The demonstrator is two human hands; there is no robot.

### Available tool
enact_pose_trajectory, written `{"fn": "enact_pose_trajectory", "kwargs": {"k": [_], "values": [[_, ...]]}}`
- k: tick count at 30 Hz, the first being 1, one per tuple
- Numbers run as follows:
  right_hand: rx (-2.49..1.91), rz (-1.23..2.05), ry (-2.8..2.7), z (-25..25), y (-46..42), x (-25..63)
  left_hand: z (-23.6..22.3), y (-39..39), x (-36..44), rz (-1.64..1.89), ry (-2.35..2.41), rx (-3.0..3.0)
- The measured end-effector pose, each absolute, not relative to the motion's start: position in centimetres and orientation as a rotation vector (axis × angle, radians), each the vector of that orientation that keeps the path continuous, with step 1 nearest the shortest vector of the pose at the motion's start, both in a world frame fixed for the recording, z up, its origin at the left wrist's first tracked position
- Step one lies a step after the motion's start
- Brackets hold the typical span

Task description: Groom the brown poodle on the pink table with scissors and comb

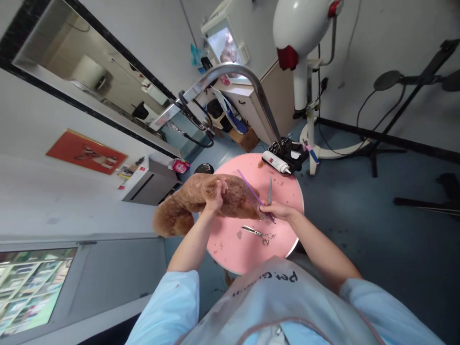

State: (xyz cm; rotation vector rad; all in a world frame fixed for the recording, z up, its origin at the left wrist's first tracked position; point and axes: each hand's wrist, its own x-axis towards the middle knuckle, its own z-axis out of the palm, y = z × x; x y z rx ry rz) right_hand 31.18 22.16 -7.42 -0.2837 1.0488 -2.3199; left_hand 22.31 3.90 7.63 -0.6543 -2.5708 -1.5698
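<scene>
A small brown curly dog (194,201) stands on a round pink grooming table (251,249). My left hand (215,194) rests on the dog's back, fingers curled into the fur. My right hand (273,210) is closed on a purple comb (253,194) whose teeth lie against the dog's rear. Another pair of scissors (269,190) lies on the pink top just beyond my right hand. Silver scissors (259,233) lie on the table in front of me.
A white clipper (276,162) and black tools (293,152) sit at the table's far edge under a curved metal grooming arm (251,81). A white standing dryer (302,28) is behind. Fur scraps dot the table. Blue floor lies to the right.
</scene>
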Motion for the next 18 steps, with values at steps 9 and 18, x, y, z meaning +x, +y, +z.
{"fn": "enact_pose_trajectory", "kwargs": {"k": [9,18], "values": [[0.36,-2.015,1.797,-12.0,22.5,34.6,6.7,3.3,21.7,-1.171,-2.532,-0.494],[0.661,-1.63,2.287,-15.2,20.2,38.5,7.4,2.6,18.7,-1.151,-2.69,-0.655]]}}
